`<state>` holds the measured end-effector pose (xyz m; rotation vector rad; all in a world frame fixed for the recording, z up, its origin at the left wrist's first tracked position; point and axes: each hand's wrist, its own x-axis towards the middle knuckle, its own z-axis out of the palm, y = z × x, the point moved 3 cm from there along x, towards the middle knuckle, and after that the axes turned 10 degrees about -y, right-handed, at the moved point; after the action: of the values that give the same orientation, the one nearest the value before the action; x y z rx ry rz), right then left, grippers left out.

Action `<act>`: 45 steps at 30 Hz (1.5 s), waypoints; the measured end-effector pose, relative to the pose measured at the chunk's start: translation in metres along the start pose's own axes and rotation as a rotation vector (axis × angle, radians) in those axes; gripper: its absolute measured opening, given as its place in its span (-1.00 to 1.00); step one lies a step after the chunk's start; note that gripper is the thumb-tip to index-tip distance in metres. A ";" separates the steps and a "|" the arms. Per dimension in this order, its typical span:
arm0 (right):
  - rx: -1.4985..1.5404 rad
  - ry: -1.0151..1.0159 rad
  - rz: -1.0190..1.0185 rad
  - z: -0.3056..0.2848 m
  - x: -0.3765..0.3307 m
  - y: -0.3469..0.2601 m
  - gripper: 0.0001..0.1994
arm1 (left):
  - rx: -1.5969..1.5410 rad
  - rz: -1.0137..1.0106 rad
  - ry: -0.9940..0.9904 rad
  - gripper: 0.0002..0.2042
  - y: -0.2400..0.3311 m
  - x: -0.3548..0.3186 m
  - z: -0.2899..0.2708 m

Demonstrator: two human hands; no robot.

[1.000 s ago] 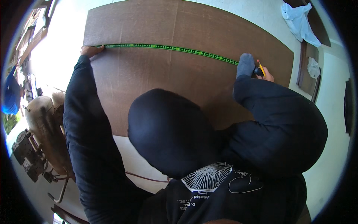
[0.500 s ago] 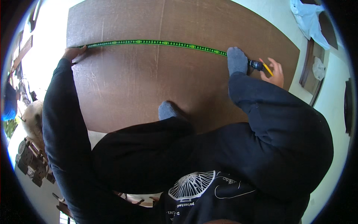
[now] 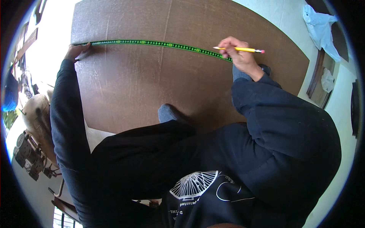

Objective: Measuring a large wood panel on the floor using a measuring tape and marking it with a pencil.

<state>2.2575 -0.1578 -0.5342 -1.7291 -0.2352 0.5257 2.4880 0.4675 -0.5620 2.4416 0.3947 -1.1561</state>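
Note:
A green tape measure blade (image 3: 156, 43) lies stretched across a large brown board (image 3: 129, 83), bowing slightly in this view. At the board's left edge my left hand (image 3: 78, 50) pinches the blade's end against the surface. My right hand (image 3: 240, 56) grips a yellow pencil (image 3: 248, 49) with a pink eraser, its point facing left just above the blade. Partly hidden behind the right wrist is the black tape case (image 3: 266, 69). Under that wrist, my foot in a grey sock (image 3: 238, 74) rests by the blade and case.
My other grey-socked foot (image 3: 169, 113) stands on the board's near part. A light blue plastic bag (image 3: 320, 30) and a small white bag (image 3: 327, 79) are at the right. Machine parts (image 3: 28, 154) and a rounded tan tank (image 3: 40, 117) stand at the left.
My right hand has come left from beside the tape case to above the blade, bringing the pencil with it. The left hand stays on the blade's end.

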 end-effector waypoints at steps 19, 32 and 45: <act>-0.048 0.084 0.015 0.036 0.017 0.035 -0.90 | 0.112 -0.162 -0.069 -0.43 -0.010 0.006 -0.005; -0.089 0.098 0.050 0.040 0.020 0.034 -0.90 | 0.110 -0.071 -0.075 -0.50 -0.018 0.012 -0.010; -0.093 0.107 0.046 0.043 0.021 0.032 -0.91 | 0.032 -0.183 -0.089 -0.44 -0.019 0.011 -0.013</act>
<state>2.2523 -0.1184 -0.5755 -1.8508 -0.1457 0.4602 2.4953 0.4911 -0.5678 2.4102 0.5860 -1.3508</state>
